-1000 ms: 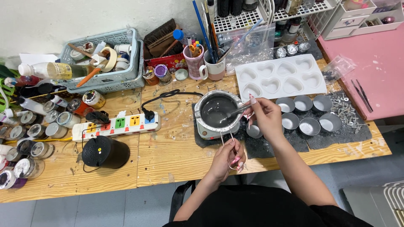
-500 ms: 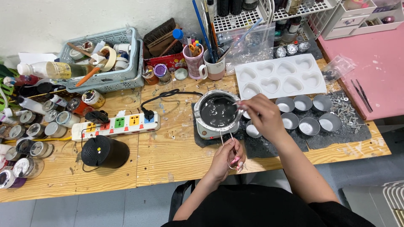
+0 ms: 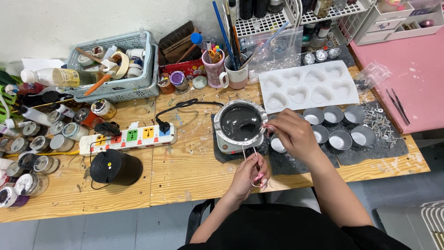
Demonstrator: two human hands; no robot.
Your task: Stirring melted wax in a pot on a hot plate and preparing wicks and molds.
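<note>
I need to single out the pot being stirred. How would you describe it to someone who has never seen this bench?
Start at the white heart-shaped mould tray at the back of the wooden workbench. Just in front of its left end, on a dark mat, sits the small round metal melting pot. Unlike the small empty metal cups to its right, it is larger, holds glossy dark grey liquid, and has a wire handle gripped by the left hand.

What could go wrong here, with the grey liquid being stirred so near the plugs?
The pot of grey liquid is steadied only by the left hand on its thin wire handle; it might tip. Stirring by the right hand could splash the nearby power strip or small metal cups.
</note>
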